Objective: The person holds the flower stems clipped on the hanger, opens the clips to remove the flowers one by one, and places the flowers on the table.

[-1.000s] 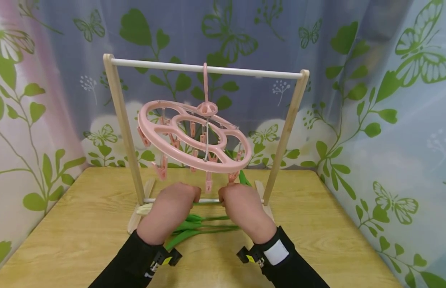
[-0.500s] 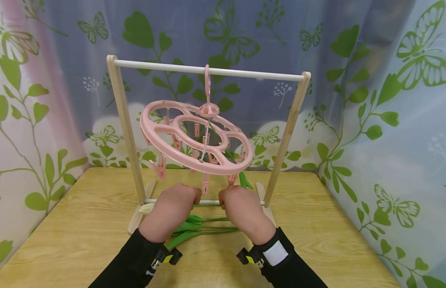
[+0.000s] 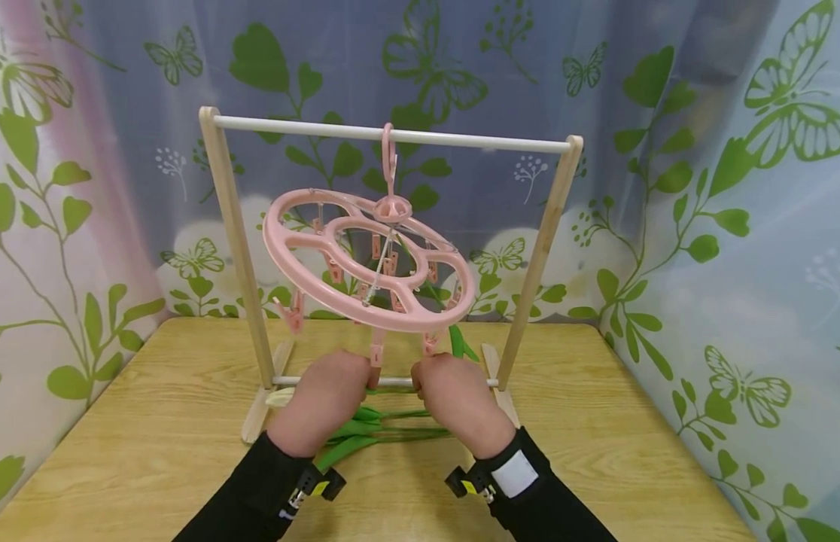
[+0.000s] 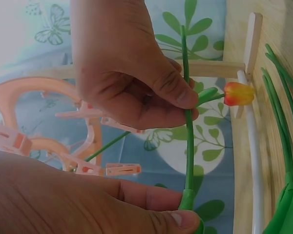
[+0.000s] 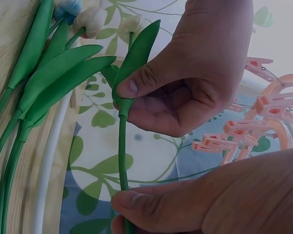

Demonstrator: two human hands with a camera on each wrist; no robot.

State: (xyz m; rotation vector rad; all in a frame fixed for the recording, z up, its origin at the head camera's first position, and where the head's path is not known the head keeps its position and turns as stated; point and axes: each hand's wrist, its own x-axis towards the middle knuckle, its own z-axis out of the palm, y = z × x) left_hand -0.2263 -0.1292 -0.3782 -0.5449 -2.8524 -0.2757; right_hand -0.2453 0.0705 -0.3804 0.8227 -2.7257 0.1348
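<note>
In the head view, both hands are side by side below a pink round clip hanger (image 3: 369, 260). My left hand (image 3: 328, 391) pinches an artificial tulip (image 5: 136, 53) where its green leaves meet the stem. A whitish head shows beyond the leaves in the right wrist view. My right hand (image 3: 464, 399) pinches the same tulip's thin stem (image 4: 189, 156) farther along, and the stem runs straight between both hands. Behind my right hand hangs an orange-red tulip (image 4: 239, 93), head down. Its stem reaches up among the hanger's clips (image 3: 376, 355), one close above my left hand.
The hanger hooks over the white top bar (image 3: 291, 126) of a wooden stand (image 3: 549, 226). Several artificial tulips (image 3: 366, 433) lie on the wooden table (image 3: 596, 452) under my forearms. A white lower bar (image 3: 393, 382) crosses behind my hands. Patterned curtains surround the table.
The hanger has turned slightly, its front clips shifting left and one coming nearer my left hand. Both hands stay almost in place, holding the tulip.
</note>
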